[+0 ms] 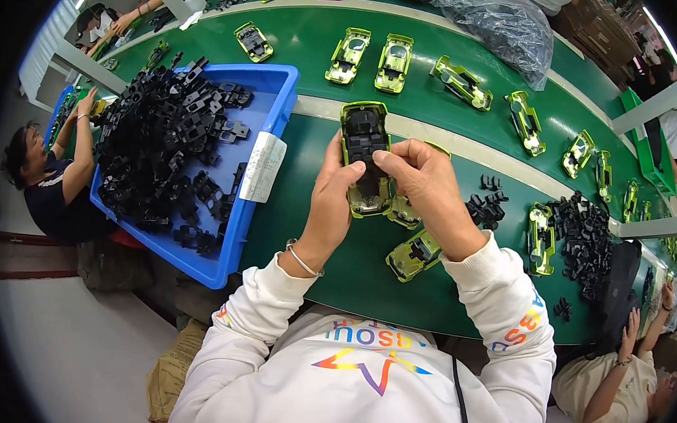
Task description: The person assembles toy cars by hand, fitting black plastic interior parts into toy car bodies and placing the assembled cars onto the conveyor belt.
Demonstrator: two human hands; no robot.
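Upright over the green bench (290,239), a lime-green toy car body shell (370,206) is held with its inside facing up. A black plastic interior piece (364,126) sits in the shell. My left hand (329,199) is wrapped round the shell's left side, thumb resting on the black piece. My right hand (427,187) is closed, thumb and forefinger pressed on the black piece at the right edge; whether something small is between them is hidden. Just below my right hand lies another green car shell (415,255), with one more partly covered beneath the fingers.
A blue tray (232,240) heaped with black plastic parts (165,131) stands at left. Beyond, several green car shells (394,64) lie along the green belt (305,54). Small black pieces (486,209) and a larger black pile (583,234) lie at right. Co-workers sit on both sides.
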